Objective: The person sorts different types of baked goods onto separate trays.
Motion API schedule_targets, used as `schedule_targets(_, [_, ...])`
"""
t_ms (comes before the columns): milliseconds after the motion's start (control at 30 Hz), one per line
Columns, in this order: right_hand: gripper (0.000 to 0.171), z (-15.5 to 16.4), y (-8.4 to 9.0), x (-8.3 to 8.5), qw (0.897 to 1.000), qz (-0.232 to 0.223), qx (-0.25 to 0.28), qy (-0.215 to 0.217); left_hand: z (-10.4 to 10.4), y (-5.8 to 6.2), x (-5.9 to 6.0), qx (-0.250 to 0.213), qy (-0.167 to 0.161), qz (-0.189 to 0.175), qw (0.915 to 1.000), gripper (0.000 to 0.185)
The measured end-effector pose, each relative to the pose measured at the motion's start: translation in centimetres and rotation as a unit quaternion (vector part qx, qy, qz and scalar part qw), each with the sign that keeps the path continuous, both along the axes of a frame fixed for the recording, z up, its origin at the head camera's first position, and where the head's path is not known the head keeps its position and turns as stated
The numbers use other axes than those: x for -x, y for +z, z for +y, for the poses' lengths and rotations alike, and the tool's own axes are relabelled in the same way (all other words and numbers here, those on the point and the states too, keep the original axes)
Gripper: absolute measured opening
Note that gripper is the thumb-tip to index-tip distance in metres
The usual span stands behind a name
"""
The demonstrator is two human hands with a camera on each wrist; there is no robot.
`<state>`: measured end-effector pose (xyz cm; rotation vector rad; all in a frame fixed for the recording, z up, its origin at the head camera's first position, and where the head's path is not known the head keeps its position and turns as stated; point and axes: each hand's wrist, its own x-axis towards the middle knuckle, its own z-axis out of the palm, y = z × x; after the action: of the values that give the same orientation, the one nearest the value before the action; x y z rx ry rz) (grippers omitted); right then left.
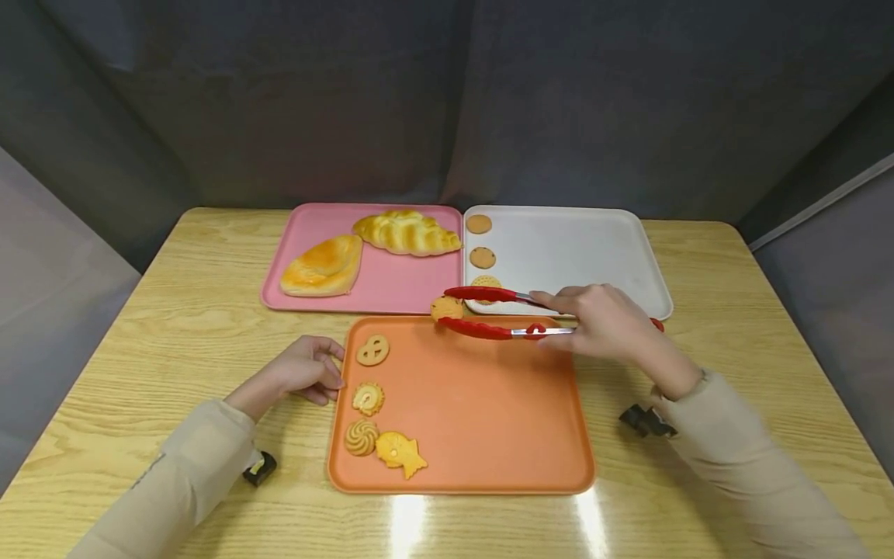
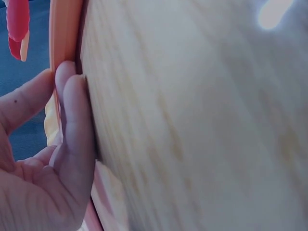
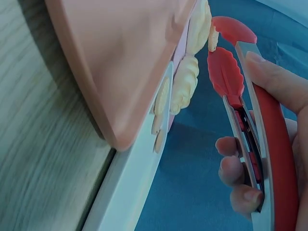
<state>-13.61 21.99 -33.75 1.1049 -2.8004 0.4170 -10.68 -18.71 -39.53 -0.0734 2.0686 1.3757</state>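
My right hand point(image 1: 597, 321) grips red tongs point(image 1: 489, 310) by their handles. The tong tips pinch a small round cookie point(image 1: 447, 308) over the far edge of the orange tray point(image 1: 482, 411). In the right wrist view the tongs point(image 3: 230, 72) hold that cookie point(image 3: 212, 39) between their tips. My left hand point(image 1: 307, 374) rests on the table, fingers loosely curled, touching the orange tray's left edge point(image 2: 65, 29). On the tray's left side lie a pretzel cookie point(image 1: 372, 350), a flower cookie point(image 1: 368, 398), a swirl cookie point(image 1: 361, 437) and a fish cookie point(image 1: 400, 451).
A white tray point(image 1: 580, 248) at the back right carries three round cookies point(image 1: 482, 257) along its left side. A pink tray point(image 1: 405, 283) at the back left holds two bread loaves point(image 1: 407, 231). All stand on a wooden table point(image 1: 733, 310) with dark curtains behind.
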Motion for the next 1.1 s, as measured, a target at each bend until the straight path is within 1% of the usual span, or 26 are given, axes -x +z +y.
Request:
schedule_targets(167, [0.058, 0.6, 0.3, 0.4, 1.0, 0.008, 0.01, -0.015, 0.0, 0.0, 0.1, 0.0, 0.003, 0.003, 1.0, 0.041])
schedule_targets(433, [0.06, 1.5, 0.3, 0.8, 0.999, 0.038, 0.028, -0.021, 0.0, 0.1, 0.2, -0.003, 0.003, 0.005, 1.0, 0.042])
schedule_targets(533, [0.06, 1.8, 0.3, 0.9, 0.998, 0.042, 0.032, -0.023, 0.0, 0.1, 0.2, -0.001, 0.003, 0.004, 1.0, 0.041])
schedule_targets(767, [0.059, 2.5, 0.1, 1.1, 0.998, 0.049, 0.035, -0.029, 0.1, -0.3, 0.1, 0.005, 0.007, -0.001, 1.0, 0.038])
schedule_targets(900, [0.059, 2.9, 0.1, 1.3, 0.997, 0.054, 0.033, -0.039, 0.0, -0.5, 0.0, 0.004, 0.005, 0.0, 1.0, 0.038])
schedule_targets(1100, [0.06, 3.4, 0.0, 1.7, 0.996, 0.057, 0.026, -0.057, -0.1, -0.6, 0.0, 0.005, 0.01, 0.0, 0.9999, 0.038])
